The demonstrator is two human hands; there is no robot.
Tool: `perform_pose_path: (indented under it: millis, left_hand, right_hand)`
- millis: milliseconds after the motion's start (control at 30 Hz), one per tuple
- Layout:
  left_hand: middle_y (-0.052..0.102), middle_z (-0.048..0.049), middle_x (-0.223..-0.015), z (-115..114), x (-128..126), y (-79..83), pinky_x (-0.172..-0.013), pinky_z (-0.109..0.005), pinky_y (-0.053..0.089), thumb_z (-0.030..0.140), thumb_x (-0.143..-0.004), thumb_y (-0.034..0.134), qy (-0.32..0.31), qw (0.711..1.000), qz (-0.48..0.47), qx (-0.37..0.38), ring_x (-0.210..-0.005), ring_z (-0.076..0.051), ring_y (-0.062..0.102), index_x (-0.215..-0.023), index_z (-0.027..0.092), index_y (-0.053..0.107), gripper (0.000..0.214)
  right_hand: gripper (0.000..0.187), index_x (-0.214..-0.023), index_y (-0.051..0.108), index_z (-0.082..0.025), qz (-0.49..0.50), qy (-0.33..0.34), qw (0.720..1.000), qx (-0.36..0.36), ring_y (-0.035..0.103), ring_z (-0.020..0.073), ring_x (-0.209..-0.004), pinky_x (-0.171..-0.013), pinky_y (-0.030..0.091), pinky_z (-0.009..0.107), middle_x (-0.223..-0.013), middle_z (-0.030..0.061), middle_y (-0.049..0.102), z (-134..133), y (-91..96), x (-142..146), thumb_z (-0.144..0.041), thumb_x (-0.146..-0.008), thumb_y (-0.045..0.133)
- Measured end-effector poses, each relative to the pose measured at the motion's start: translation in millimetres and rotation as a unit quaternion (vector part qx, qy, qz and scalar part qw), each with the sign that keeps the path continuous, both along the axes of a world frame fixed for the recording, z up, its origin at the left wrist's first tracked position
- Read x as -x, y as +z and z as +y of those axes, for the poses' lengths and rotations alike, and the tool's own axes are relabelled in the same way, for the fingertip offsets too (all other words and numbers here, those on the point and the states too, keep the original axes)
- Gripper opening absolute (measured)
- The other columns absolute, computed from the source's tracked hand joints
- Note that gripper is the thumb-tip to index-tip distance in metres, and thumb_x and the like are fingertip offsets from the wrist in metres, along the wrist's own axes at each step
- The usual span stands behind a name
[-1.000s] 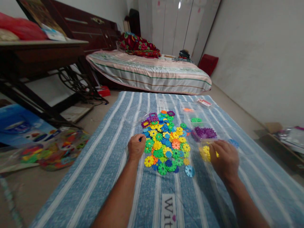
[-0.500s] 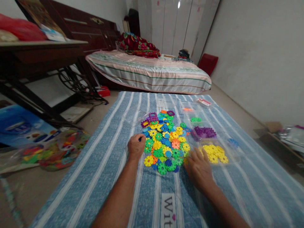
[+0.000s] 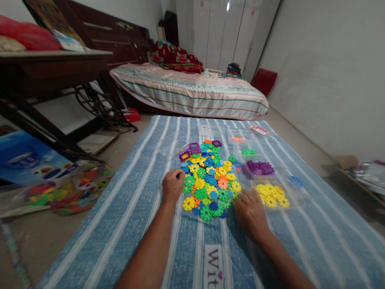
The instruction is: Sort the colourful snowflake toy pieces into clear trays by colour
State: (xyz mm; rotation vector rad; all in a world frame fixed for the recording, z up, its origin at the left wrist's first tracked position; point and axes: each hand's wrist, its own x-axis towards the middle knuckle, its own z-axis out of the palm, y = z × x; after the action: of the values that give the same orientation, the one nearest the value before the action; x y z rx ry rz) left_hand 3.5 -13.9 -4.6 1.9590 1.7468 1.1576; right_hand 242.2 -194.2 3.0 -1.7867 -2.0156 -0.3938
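Observation:
A heap of flat plastic flower-shaped discs [image 3: 210, 176] in yellow, green, blue, orange and purple lies on a blue striped mat [image 3: 120, 208]. My left hand [image 3: 173, 186] rests curled at the heap's left edge, fingers closed on something I cannot make out. My right hand [image 3: 249, 212] lies at the heap's lower right edge, fingers stretched toward the discs and covering the spot where a blue disc lay. Right of the heap sit clear bags: one of yellow discs [image 3: 272, 195], one of purple discs [image 3: 260, 167], one with green discs [image 3: 248, 151].
A low mattress [image 3: 192, 92] with a red bundle lies beyond the mat. A dark sewing table [image 3: 54, 72] stands at left, with a blue box [image 3: 24, 158] and a bag of toys [image 3: 72, 186] on the floor. A white wall runs along the right.
My right hand left the bag of yellow discs and came left to the heap's lower right edge, over the lone blue disc. The left hand has stayed put.

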Motion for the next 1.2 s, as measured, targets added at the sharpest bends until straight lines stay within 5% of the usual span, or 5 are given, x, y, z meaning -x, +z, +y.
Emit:
perform_pose_path:
  millis: [167,467,933,1200]
  left_hand:
    - [0.074,-0.0037,-0.082,0,0,0.5,-0.080,-0.029,0.050,0.029,-0.077,0.050,0.000,1.000,-0.002,0.002,-0.082,-0.019,0.066,-0.074,0.020,0.072,0.023]
    - [0.074,-0.0051,-0.083,0,1,2.6,-0.081,-0.030,0.050,0.030,-0.077,0.050,-0.007,1.000,-0.006,0.007,-0.081,-0.020,0.066,-0.076,0.019,0.072,0.024]
    - [0.074,-0.0037,-0.082,1,1,1.1,-0.082,-0.030,0.050,0.031,-0.077,0.050,0.001,1.000,-0.001,0.010,-0.082,-0.019,0.066,-0.075,0.021,0.072,0.024]
    - [0.074,-0.0041,-0.084,-1,1,4.7,-0.083,-0.030,0.050,0.031,-0.077,0.050,-0.004,1.000,-0.003,0.014,-0.084,-0.020,0.066,-0.076,0.021,0.072,0.024]
  right_hand:
    - [0.024,-0.074,0.063,-0.021,0.011,0.003,0.996,-0.085,0.059,0.0209,-0.103,-0.109,0.029,0.045,-0.087,0.0035,0.069,1,18.3,-15,-0.019,-0.094,0.050]
    - [0.022,-0.073,0.064,-0.019,-0.053,-0.116,0.980,-0.154,0.062,0.0222,-0.090,-0.103,0.031,0.047,-0.081,0.0054,0.070,-1,41.6,-57,-0.023,-0.093,0.054]
    - [0.020,-0.072,0.059,-0.020,0.097,0.094,0.990,-0.043,0.055,0.0187,-0.080,-0.077,0.044,0.034,-0.075,0.0038,0.062,5,14.3,6,-0.016,-0.091,0.053]
    - [0.009,-0.092,0.062,-0.021,0.052,0.050,0.997,-0.008,0.054,0.0264,-0.104,-0.090,0.042,0.040,-0.097,0.0082,0.066,22,6.3,21,-0.019,-0.083,0.062]
